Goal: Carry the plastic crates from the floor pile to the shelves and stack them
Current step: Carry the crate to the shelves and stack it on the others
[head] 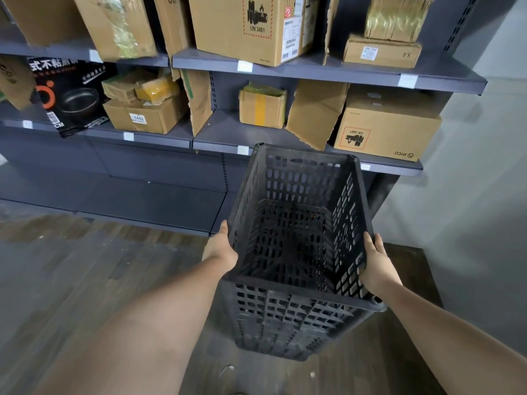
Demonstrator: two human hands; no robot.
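You hold a black perforated plastic crate (pixel 299 246) out in front of you, long and rectangular, its open top facing you and its far end pointing at the grey metal shelving unit (pixel 328 72). Your left hand (pixel 221 248) presses flat against the crate's left long wall, fingers reaching down the outside. Your right hand (pixel 377 262) clasps the right long wall near the rim, fingers laid along the outside. Both hands grip the crate between them; it hangs clear of the dark wood-look floor (pixel 85 266). The crate is empty, and its slotted bottom shows through the opening.

The crate's far rim sits just in front of the edge of the middle shelf (pixel 228 143). On that shelf, beyond the crate, stand a brown cardboard box with a red-bordered UN 3481 label (pixel 387 129), a torn flap of brown cardboard (pixel 316 115), and a small brown box with a yellow tape stripe (pixel 262 105). Further left a black printed carton picturing a cooking pot (pixel 71 95) leans on the same level. The lowest grey shelf (pixel 128 201), to the crate's left, lies bare.
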